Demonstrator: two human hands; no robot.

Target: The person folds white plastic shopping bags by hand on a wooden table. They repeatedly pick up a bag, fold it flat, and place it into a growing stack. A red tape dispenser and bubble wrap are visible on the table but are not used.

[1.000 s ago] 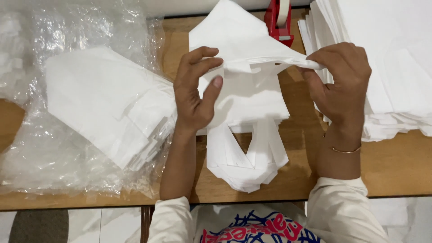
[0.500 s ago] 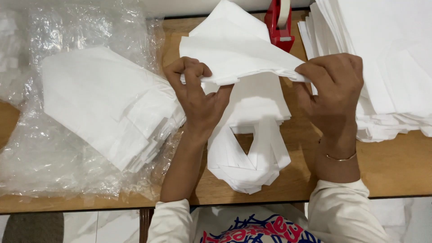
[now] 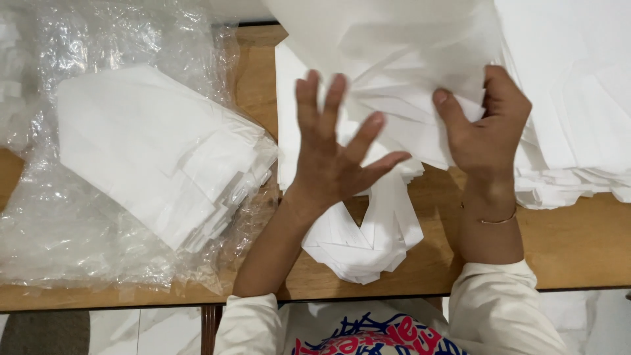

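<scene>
Near the table's (image 3: pixel 578 256) front edge, white bag handles (image 3: pixel 358 243) dangle. Left hand (image 3: pixel 332 154) is spread flat-open on the white bag (image 3: pixel 394 72), right hand (image 3: pixel 486 128) pinches its fold; folded stack (image 3: pixel 158 151) sits far left on plastic wrap (image 3: pixel 72 217).

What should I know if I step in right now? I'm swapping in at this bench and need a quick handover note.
Left hand: open, fingers spread, flat on the white bag being folded.
Right hand: pinching that bag's right side between thumb and fingers.
The bag lies on the wooden table, its handles hanging toward the near edge.
Done: a folded stack sits on clear plastic wrap at left.
Left: this bag is only partly folded; a pile of white bags lies at right.
</scene>
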